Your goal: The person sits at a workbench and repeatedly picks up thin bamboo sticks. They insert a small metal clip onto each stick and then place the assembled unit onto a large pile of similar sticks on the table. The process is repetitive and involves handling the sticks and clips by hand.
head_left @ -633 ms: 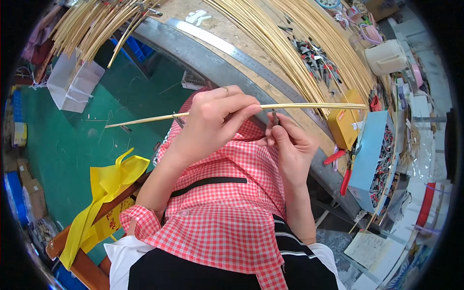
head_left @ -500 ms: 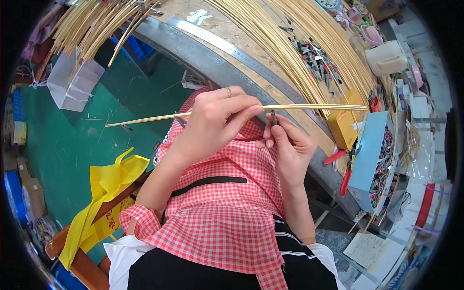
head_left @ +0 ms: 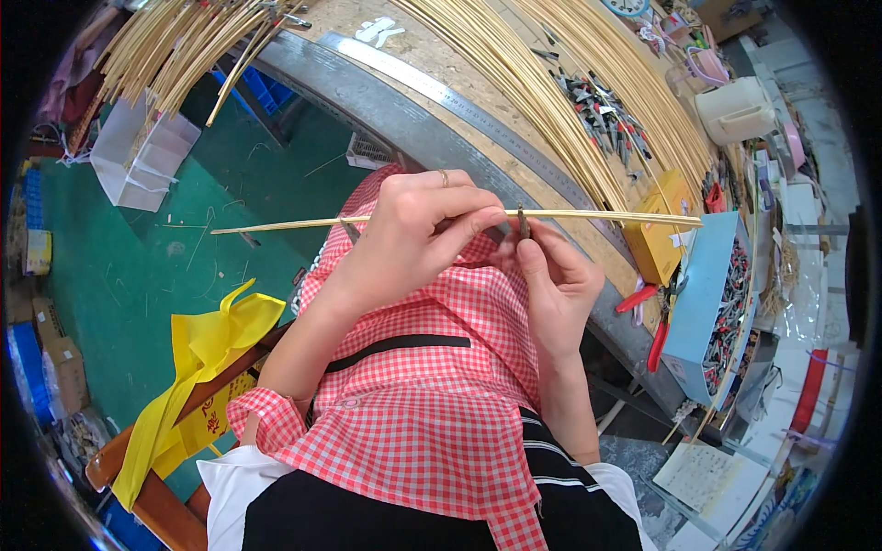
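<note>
A thin bundle of pale bamboo strips (head_left: pixel 606 216) runs crosswise in front of me above my checked apron. My left hand (head_left: pixel 409 225) is closed round it near its middle, thumb and fingertips pinching. Just right of that grip, a small dark metal clip (head_left: pixel 523 223) stands across the strips. The thumb and fingers of my right hand (head_left: pixel 560 275) pinch its lower end. Farther left on the bundle are another clip (head_left: pixel 349 228), beside my left wrist, and a third clip (head_left: pixel 249 240) near the left tip. My fingers hide part of the strips.
On the workbench lie a long metal ruler (head_left: pixel 450 99), rows of bamboo strips (head_left: pixel 514 83) and a heap of clips (head_left: pixel 602 112). To the right stand a yellow box (head_left: pixel 654 241), red-handled pliers (head_left: pixel 659 342) and a blue box (head_left: pixel 703 317) of clips. A wooden chair (head_left: pixel 170 500) is at lower left.
My right hand has brought the clip up from just below the strips so that it now crosses them. The bundle has shifted slightly right, its right part lower. My left hand keeps its grip.
</note>
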`<state>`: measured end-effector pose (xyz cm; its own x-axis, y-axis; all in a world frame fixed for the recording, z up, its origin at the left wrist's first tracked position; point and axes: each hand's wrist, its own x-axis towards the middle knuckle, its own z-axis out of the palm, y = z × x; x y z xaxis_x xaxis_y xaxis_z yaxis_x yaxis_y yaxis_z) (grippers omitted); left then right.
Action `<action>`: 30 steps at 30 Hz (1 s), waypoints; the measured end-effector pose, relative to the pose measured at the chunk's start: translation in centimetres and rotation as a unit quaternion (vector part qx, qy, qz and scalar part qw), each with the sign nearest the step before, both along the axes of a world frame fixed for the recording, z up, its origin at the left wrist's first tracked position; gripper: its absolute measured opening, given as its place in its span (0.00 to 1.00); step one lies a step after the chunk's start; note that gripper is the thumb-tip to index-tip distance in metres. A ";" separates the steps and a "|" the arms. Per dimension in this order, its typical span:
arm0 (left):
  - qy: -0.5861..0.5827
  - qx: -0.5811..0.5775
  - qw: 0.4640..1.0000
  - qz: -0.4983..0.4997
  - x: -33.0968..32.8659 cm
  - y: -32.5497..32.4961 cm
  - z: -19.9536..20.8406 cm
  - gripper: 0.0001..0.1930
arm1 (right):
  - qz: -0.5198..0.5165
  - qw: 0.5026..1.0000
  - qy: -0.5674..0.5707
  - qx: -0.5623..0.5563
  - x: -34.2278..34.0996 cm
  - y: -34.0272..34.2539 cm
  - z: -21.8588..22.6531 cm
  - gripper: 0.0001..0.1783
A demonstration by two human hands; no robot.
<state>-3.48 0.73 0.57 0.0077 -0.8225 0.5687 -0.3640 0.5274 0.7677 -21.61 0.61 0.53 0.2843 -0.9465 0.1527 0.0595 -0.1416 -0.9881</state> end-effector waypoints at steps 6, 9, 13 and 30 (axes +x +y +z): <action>0.015 0.044 0.997 -0.061 -0.3 0.3 0.1 0.03 | -0.119 0.989 -0.066 -0.057 -0.4 -0.5 0.2 0.11; 0.007 0.053 0.995 -0.087 -0.4 0.3 0.1 0.05 | -0.062 0.986 -0.150 -0.038 -1.1 -1.0 0.4 0.08; -0.026 0.049 0.997 -0.052 1.3 -0.5 -0.2 0.08 | -0.122 0.980 -0.156 -0.011 -2.6 -2.0 0.9 0.08; -0.112 0.073 0.990 -0.051 5.1 -0.9 -0.5 0.09 | -0.173 0.961 -0.213 -0.032 -12.1 -5.3 2.8 0.11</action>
<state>1.64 -0.21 0.11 -0.1921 -0.8865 0.4210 -0.4849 0.4587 0.7446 -33.68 -4.70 3.37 -0.1476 -0.9580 0.2459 0.3949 -0.2850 -0.8734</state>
